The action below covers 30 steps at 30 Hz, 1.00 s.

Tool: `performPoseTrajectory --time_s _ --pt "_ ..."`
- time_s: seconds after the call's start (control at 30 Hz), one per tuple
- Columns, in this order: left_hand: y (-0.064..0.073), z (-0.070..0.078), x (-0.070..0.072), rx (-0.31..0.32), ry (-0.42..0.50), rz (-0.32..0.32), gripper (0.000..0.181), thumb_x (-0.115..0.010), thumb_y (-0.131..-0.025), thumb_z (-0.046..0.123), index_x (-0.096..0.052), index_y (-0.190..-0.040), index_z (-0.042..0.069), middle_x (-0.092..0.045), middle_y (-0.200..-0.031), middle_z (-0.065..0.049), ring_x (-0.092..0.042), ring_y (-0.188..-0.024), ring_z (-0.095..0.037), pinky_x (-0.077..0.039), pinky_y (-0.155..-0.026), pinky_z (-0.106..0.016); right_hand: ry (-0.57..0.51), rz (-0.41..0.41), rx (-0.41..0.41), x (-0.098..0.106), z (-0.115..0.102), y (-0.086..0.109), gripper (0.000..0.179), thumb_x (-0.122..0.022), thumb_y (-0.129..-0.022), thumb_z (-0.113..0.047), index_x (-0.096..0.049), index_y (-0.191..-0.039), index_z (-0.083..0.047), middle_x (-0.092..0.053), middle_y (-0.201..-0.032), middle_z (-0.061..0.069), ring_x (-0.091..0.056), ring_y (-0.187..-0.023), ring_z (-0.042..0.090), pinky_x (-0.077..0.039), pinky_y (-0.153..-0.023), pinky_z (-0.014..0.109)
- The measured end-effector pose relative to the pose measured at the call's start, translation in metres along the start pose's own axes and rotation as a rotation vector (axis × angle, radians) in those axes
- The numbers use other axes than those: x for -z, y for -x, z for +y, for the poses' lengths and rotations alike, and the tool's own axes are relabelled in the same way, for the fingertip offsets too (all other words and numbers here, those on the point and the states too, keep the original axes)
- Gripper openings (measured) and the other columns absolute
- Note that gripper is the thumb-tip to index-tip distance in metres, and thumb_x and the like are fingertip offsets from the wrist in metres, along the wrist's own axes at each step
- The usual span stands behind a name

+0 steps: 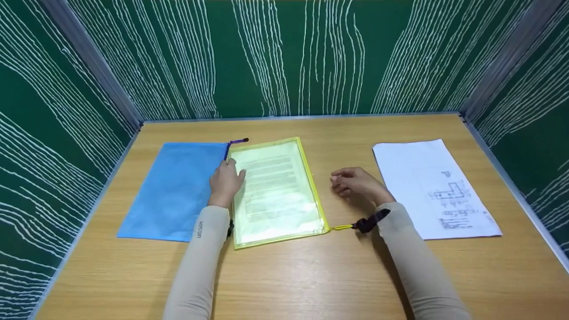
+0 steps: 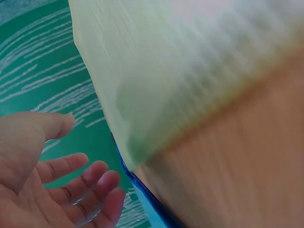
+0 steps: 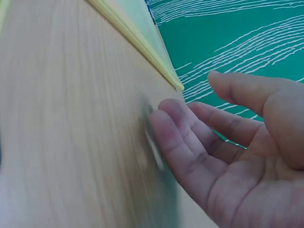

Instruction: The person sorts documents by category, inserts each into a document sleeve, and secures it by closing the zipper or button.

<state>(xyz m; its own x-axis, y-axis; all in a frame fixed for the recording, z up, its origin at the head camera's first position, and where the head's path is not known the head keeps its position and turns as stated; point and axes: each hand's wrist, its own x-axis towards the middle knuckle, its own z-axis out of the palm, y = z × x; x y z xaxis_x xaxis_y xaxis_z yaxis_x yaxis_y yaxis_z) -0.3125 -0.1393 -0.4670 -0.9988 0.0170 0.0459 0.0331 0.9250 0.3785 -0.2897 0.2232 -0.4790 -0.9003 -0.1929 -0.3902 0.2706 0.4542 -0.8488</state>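
Note:
A yellow-edged clear zip file folder (image 1: pixel 275 186) with a printed sheet inside lies in the middle of the table in the head view. My left hand (image 1: pixel 226 181) is over its left edge, fingers loosely bent and nothing gripped in the left wrist view; whether it touches the folder I cannot tell. To the left lies a blue folder (image 1: pixel 169 191), its near right part hidden by the left forearm. My right hand (image 1: pixel 359 183), relaxed and holding nothing, hovers between the yellow folder and a stack of white paper (image 1: pixel 409 178). In the right wrist view its fingers (image 3: pixel 173 137) curve loosely.
The wooden table (image 1: pixel 293 284) has green walls with white streaks (image 1: pixel 293 58) at its back and sides. A purple zip pull (image 1: pixel 239 141) sticks out at the blue folder's top right. The yellow zip pull (image 1: pixel 342 227) reaches toward the right wrist's dark strap (image 1: pixel 372 221).

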Motion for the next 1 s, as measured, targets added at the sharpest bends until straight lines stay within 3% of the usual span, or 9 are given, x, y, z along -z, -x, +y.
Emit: performPoseTrajectory --time_s 0.13,0.33,0.43,0.53,0.67,0.8,0.93,1.0 --pt "0.005 -0.009 0.001 0.049 0.057 -0.064 0.058 -0.051 -0.099 0.036 -0.041 -0.141 -0.003 -0.048 -0.133 -0.028 -0.060 -0.103 -0.041 -0.051 -0.084 -0.054 0.001 0.002 0.000 -0.004 -0.002 -0.008 0.045 -0.055 -0.098 -0.031 -0.051 -0.135 -0.005 -0.062 -0.118 0.015 -0.064 -0.096 0.019 -0.056 -0.083 0.029" --pt "0.009 -0.019 0.002 0.134 0.152 -0.208 0.071 -0.045 -0.100 0.037 -0.019 -0.150 -0.006 -0.029 -0.147 -0.034 -0.044 -0.126 -0.048 -0.040 -0.102 -0.057 -0.008 -0.014 0.024 -0.013 -0.006 -0.019 0.047 -0.052 -0.098 -0.025 -0.047 -0.139 -0.001 -0.062 -0.121 0.018 -0.064 -0.093 0.016 -0.056 -0.081 0.027" --pt "0.010 -0.024 0.002 0.156 0.194 -0.243 0.073 -0.043 -0.101 0.037 -0.014 -0.151 -0.007 -0.025 -0.149 -0.035 -0.038 -0.131 -0.049 -0.038 -0.105 -0.056 -0.002 -0.017 0.041 -0.018 -0.008 -0.022 0.048 -0.051 -0.099 -0.024 -0.046 -0.140 0.000 -0.061 -0.122 0.020 -0.065 -0.092 0.015 -0.056 -0.079 0.027" --pt "0.010 -0.027 0.002 0.159 0.218 -0.256 0.073 -0.044 -0.101 0.036 -0.014 -0.150 -0.008 -0.030 -0.148 -0.033 -0.049 -0.123 -0.045 -0.044 -0.098 -0.052 0.002 -0.013 0.046 -0.022 -0.010 -0.024 0.047 -0.051 -0.099 -0.025 -0.048 -0.138 0.000 -0.062 -0.122 0.020 -0.065 -0.091 0.016 -0.056 -0.077 0.027" --pt "0.011 -0.028 0.001 0.154 0.224 -0.267 0.071 -0.045 -0.100 0.036 -0.018 -0.150 -0.007 -0.048 -0.139 -0.027 -0.062 -0.091 -0.034 -0.048 -0.073 -0.041 0.011 0.006 0.038 -0.028 -0.013 -0.027 0.045 -0.053 -0.098 -0.026 -0.053 -0.134 0.001 -0.064 -0.116 0.017 -0.065 -0.089 0.015 -0.056 -0.076 0.026" --pt "0.012 -0.026 0.000 0.157 0.234 -0.266 0.066 -0.047 -0.100 0.035 -0.026 -0.148 -0.004 -0.054 -0.131 -0.024 -0.053 -0.075 -0.024 -0.040 -0.064 -0.035 0.013 0.016 0.043 -0.034 -0.015 -0.029 0.041 -0.054 -0.097 -0.025 -0.058 -0.129 0.001 -0.067 -0.109 0.014 -0.065 -0.085 0.013 -0.056 -0.075 0.025" --pt "0.014 -0.023 0.000 0.157 0.263 -0.254 0.057 -0.048 -0.099 0.032 -0.036 -0.142 -0.003 -0.057 -0.120 -0.023 -0.049 -0.073 -0.023 -0.039 -0.065 -0.035 0.006 -0.003 0.058 -0.039 -0.019 -0.028 0.038 -0.054 -0.098 -0.023 -0.059 -0.127 0.002 -0.066 -0.106 0.014 -0.064 -0.082 0.013 -0.056 -0.073 0.026" --pt "0.013 -0.021 -0.001 0.161 0.278 -0.259 0.054 -0.048 -0.100 0.029 -0.038 -0.139 -0.006 -0.059 -0.094 -0.018 -0.045 -0.064 -0.021 -0.037 -0.059 -0.033 0.014 -0.005 0.053 -0.040 -0.021 -0.027 0.038 -0.054 -0.098 -0.023 -0.059 -0.126 0.002 -0.065 -0.105 0.013 -0.063 -0.081 0.014 -0.056 -0.072 0.026"
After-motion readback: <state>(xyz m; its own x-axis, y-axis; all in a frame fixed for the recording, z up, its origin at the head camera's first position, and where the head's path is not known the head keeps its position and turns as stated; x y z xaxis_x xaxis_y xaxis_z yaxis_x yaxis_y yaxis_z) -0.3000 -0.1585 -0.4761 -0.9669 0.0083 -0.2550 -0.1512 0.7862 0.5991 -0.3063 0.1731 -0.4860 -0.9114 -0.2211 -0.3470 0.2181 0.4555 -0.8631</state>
